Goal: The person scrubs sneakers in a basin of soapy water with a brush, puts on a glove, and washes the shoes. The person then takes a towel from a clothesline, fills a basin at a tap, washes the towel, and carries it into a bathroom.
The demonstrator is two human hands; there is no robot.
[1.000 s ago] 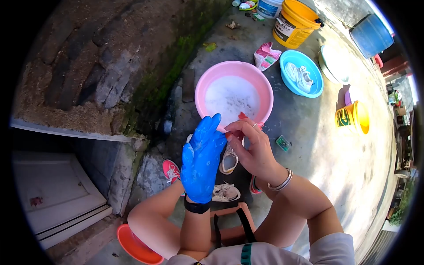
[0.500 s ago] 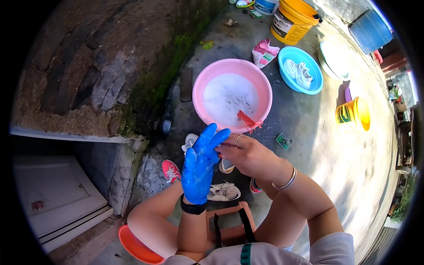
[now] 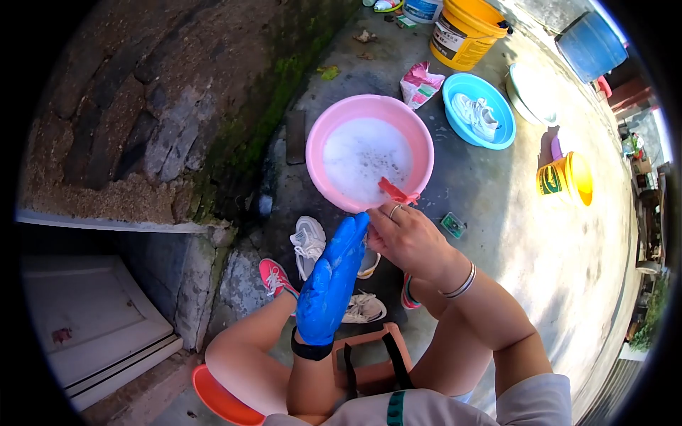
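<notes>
My left hand [image 3: 329, 284] wears a blue rubber glove, wet-looking, with a black band at the wrist. Its fingers are stretched out and lie close together, pointing at the pink basin [image 3: 317, 153]. My bare right hand [image 3: 410, 238], with a ring and bracelets, pinches at the fingertips of the blue glove. Part of that contact is hidden behind the right fingers. White suds [image 3: 366, 153] fill the basin just beyond both hands. A crumpled red piece [image 3: 398, 192], perhaps a rubber glove, hangs over its near rim. White shoes [image 3: 307, 241] lie below, partly covered by my left hand.
A light blue basin [image 3: 508, 131] holds white shoes, beside a pink-and-white bag [image 3: 420, 85]. Yellow buckets [image 3: 469, 42] stand further off. A small green box [image 3: 452, 225] lies at right. A rough wall [image 3: 156, 113] borders the left, and a stool [image 3: 369, 355] is beneath me.
My left fingers, spread earlier, have come together and straightened toward the right hand. My right hand has moved slightly right, staying at the glove's fingertips. More of the white shoe shows.
</notes>
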